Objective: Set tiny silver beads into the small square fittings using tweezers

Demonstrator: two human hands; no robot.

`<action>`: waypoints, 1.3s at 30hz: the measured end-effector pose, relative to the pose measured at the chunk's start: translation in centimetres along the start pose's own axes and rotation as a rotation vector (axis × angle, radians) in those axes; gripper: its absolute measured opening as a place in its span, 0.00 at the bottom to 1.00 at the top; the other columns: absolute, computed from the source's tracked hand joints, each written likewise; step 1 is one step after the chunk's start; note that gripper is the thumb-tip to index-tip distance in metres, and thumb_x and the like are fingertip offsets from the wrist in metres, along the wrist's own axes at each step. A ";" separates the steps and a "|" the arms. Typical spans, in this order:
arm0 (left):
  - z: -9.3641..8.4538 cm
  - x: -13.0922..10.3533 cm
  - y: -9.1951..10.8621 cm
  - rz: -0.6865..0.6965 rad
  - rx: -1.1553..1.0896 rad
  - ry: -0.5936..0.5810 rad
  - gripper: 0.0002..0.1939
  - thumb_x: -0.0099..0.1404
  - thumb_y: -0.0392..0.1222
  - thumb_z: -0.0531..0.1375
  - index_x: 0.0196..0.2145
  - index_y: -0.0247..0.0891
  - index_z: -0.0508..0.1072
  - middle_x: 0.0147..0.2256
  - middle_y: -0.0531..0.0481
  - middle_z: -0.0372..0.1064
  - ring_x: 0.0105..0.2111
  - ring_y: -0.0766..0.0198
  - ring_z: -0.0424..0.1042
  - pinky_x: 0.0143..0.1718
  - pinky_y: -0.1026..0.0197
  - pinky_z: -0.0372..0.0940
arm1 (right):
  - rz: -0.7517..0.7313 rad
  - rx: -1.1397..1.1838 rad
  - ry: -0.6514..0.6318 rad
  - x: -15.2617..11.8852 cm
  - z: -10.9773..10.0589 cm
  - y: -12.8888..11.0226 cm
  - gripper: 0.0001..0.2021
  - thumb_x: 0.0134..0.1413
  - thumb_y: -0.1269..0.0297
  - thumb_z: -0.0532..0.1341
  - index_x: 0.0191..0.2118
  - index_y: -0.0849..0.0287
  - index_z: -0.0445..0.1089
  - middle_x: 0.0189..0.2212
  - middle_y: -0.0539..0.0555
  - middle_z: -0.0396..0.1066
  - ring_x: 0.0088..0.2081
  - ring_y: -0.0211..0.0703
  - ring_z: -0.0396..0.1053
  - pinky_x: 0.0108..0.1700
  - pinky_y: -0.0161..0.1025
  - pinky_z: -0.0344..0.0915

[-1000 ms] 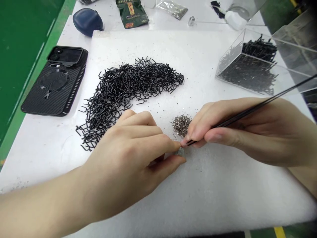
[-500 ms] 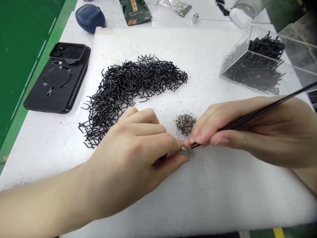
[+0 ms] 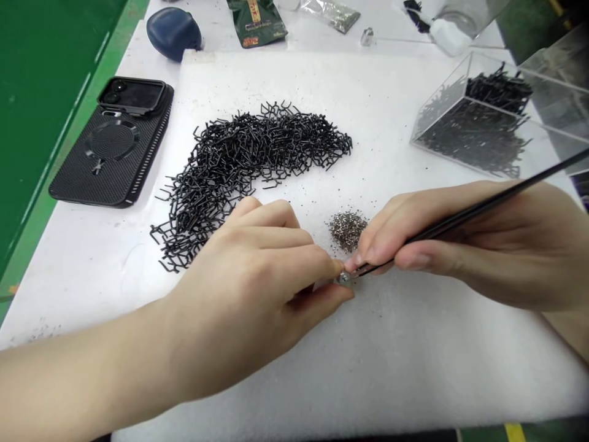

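My left hand (image 3: 257, 276) pinches a small shiny metal piece (image 3: 343, 278) between thumb and index finger, low over the white foam sheet (image 3: 414, 368). Slim black tweezers (image 3: 478, 212) are gripped in my right hand (image 3: 478, 245), their tips touching or very near the metal piece. Just behind the fingertips lies a small pile of tiny brownish metal bits (image 3: 347, 230). A curved heap of bent black pieces (image 3: 257, 147) spreads behind and left of my left hand. Fine details of the metal piece are too small to tell.
A black phone (image 3: 113, 141) lies at the left. At the back are a blue rounded object (image 3: 173, 32), a green packet (image 3: 257, 21) and a clear bag (image 3: 331, 13). A clear box (image 3: 473, 116) of black pieces stands at the right, beside another clear container.
The whole view has shifted slightly, so things appear a little further right. Both hands keep their hold, with almost no visible movement between them.
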State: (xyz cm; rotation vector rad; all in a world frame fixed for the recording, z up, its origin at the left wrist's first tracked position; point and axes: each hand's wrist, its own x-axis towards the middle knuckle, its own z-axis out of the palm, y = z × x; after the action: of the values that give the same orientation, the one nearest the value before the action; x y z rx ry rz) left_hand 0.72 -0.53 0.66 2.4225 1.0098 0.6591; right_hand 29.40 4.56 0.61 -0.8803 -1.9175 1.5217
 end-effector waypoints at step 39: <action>-0.3 -0.2 0.2 -0.010 -0.001 0.010 0.13 0.86 0.37 0.67 0.39 0.40 0.87 0.30 0.56 0.80 0.38 0.59 0.78 0.45 0.51 0.67 | -0.041 -0.030 0.098 -0.3 0.0 0.1 0.04 0.75 0.58 0.80 0.43 0.42 0.94 0.37 0.51 0.91 0.36 0.49 0.89 0.36 0.42 0.85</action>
State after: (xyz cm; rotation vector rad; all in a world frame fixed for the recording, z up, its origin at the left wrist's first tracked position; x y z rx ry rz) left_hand 0.56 -0.71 0.90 2.4144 1.0245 0.6685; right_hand 29.55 4.34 0.51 -0.9066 -1.8808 1.4038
